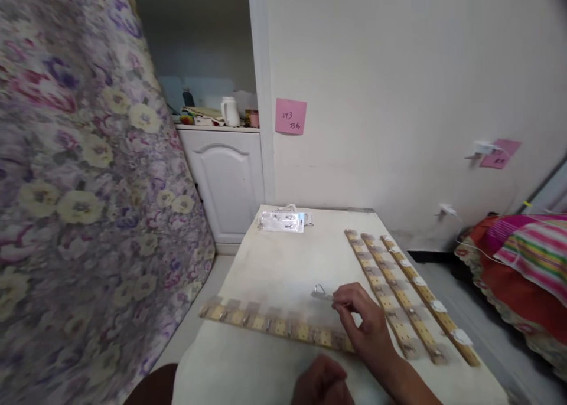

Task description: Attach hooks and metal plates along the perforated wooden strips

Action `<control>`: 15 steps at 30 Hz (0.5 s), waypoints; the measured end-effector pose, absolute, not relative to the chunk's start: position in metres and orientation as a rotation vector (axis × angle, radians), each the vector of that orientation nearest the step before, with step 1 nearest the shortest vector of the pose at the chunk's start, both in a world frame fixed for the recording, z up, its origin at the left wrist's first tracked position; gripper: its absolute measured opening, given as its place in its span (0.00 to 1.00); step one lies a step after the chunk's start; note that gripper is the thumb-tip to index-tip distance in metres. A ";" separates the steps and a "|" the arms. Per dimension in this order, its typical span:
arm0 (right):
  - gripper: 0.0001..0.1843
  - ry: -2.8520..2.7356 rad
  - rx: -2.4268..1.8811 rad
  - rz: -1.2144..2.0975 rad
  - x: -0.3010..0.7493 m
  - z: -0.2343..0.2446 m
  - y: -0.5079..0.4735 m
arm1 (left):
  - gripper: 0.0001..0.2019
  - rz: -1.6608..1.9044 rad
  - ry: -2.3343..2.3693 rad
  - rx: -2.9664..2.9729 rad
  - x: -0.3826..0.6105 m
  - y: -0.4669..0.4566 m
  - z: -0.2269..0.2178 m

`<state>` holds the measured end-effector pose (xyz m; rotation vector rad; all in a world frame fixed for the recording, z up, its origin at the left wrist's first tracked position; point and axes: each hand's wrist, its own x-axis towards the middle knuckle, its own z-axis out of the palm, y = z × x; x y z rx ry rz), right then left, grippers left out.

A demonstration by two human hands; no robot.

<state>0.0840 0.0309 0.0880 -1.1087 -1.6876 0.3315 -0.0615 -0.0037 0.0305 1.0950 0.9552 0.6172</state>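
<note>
My right hand (365,325) hovers over the white table (283,263), fingers pinched on a small metal hook (319,291). Just below it a wooden strip (274,325) with metal fittings lies crosswise near the front. My left hand (321,382) rests at the bottom edge, fingers curled into a loose fist; what it holds, if anything, is hidden. Three more wooden strips (410,296) lie side by side on the right of the table, some with white pads.
A clear packet of small metal parts (282,221) lies at the table's far edge. A flowered curtain (88,186) hangs left, a white cabinet (225,180) behind, a pink note (290,116) on the wall, striped bedding (522,263) right.
</note>
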 end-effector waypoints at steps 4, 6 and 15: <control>0.13 -1.738 -1.047 0.142 0.090 0.078 -0.003 | 0.20 1.003 0.873 0.791 -0.059 -0.012 0.072; 0.15 -1.763 -1.027 0.090 0.095 0.073 -0.014 | 0.20 1.083 0.836 0.679 -0.059 -0.013 0.090; 0.16 -1.901 -0.915 0.125 0.123 0.063 -0.034 | 0.10 1.014 0.827 0.753 -0.049 -0.019 0.106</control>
